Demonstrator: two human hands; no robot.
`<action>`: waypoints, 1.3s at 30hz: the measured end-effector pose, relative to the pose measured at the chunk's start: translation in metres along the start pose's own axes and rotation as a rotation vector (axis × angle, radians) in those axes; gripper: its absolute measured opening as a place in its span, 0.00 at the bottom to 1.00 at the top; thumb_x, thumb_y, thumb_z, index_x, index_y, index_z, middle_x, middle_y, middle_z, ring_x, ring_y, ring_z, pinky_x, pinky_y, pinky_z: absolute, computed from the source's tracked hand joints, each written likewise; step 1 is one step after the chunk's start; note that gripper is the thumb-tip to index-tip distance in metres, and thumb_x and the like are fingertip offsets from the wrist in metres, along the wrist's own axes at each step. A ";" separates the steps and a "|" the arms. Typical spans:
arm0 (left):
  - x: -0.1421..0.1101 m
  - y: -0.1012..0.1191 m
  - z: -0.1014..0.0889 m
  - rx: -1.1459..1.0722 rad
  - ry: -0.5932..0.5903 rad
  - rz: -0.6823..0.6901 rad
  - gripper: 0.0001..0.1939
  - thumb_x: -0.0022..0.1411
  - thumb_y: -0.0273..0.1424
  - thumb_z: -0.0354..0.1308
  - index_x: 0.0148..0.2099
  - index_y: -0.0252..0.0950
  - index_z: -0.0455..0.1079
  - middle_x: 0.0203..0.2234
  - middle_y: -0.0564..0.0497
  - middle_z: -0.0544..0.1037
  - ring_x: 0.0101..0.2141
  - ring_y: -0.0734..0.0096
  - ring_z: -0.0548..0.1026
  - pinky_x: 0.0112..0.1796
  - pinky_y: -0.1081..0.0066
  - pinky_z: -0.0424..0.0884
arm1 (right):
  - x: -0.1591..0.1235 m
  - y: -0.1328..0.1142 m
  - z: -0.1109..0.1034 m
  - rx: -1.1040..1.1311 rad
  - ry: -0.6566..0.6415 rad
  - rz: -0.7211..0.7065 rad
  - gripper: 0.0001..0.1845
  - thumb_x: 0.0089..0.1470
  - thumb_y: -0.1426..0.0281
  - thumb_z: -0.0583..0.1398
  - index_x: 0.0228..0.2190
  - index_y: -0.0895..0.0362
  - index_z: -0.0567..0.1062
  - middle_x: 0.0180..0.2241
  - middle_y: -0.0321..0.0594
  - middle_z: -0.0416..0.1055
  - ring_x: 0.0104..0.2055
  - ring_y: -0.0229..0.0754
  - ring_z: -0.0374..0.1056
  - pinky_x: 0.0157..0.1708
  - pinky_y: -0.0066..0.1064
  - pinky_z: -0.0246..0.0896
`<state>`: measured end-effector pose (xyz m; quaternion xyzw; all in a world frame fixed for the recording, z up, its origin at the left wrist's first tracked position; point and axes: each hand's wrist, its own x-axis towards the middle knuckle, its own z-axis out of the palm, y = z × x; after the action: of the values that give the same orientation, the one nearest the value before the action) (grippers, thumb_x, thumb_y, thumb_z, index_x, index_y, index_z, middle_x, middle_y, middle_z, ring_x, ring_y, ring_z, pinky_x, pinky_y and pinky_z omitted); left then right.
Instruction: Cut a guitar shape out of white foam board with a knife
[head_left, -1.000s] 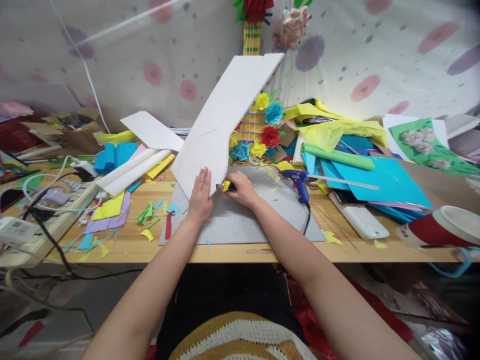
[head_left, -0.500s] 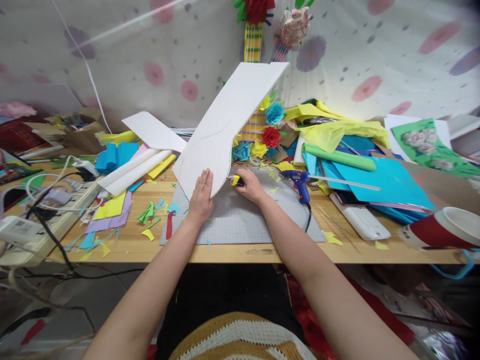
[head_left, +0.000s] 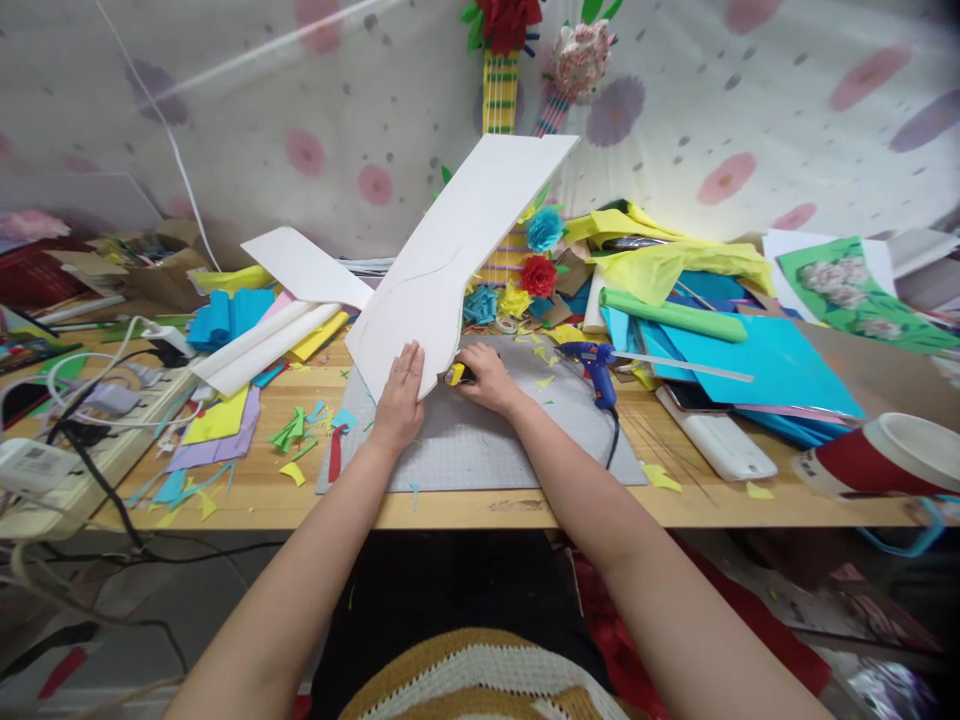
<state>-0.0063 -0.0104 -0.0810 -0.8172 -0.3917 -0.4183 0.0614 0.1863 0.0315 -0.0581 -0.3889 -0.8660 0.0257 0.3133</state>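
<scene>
A large white foam board (head_left: pixel 450 240) lies slanted over the grey cutting mat (head_left: pixel 495 450), with a faint curved line drawn across it and a curved lower right edge. My left hand (head_left: pixel 403 395) rests flat on its lower end, fingers stretched out. Closed around a yellow and black utility knife (head_left: pixel 455 374), my right hand (head_left: pixel 486 377) sits at the board's curved right edge. The knife's blade is too small to make out there. Behind the board, partly covered, stands a paper guitar (head_left: pixel 501 95) with paper flowers.
Right of the mat's middle lies a blue glue gun (head_left: pixel 592 365) with its cord. Farther right are blue sheets (head_left: pixel 765 365), a white power bank (head_left: pixel 720 435) and a paper cup (head_left: pixel 885 455). Power strips (head_left: pixel 112 450) and paper scraps (head_left: pixel 292 430) lie to the left.
My right hand has moved slightly left and down along the curved edge with the utility knife. My left hand stays flat on the board. The view has shifted slightly.
</scene>
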 end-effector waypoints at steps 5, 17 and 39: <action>0.000 0.000 -0.001 0.001 -0.011 0.013 0.41 0.54 0.15 0.40 0.68 0.37 0.34 0.65 0.46 0.45 0.63 0.64 0.45 0.60 0.56 0.49 | -0.001 0.012 -0.003 0.030 0.076 0.073 0.07 0.43 0.70 0.55 0.30 0.55 0.67 0.31 0.42 0.67 0.36 0.46 0.57 0.36 0.35 0.48; 0.000 0.000 -0.002 -0.004 -0.035 0.012 0.40 0.54 0.15 0.41 0.67 0.36 0.35 0.65 0.45 0.45 0.63 0.64 0.45 0.60 0.56 0.49 | 0.000 0.001 -0.004 -0.017 0.001 0.022 0.08 0.44 0.68 0.57 0.31 0.55 0.68 0.32 0.43 0.67 0.37 0.46 0.57 0.37 0.36 0.48; -0.001 0.000 -0.001 0.002 -0.059 0.020 0.41 0.53 0.15 0.40 0.68 0.36 0.34 0.65 0.44 0.46 0.63 0.64 0.45 0.60 0.54 0.50 | 0.000 0.014 -0.006 0.050 0.034 0.083 0.09 0.42 0.70 0.55 0.30 0.55 0.67 0.31 0.42 0.67 0.37 0.46 0.58 0.38 0.36 0.50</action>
<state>-0.0073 -0.0112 -0.0812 -0.8330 -0.3857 -0.3930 0.0548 0.1990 0.0402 -0.0574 -0.4171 -0.8426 0.0538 0.3363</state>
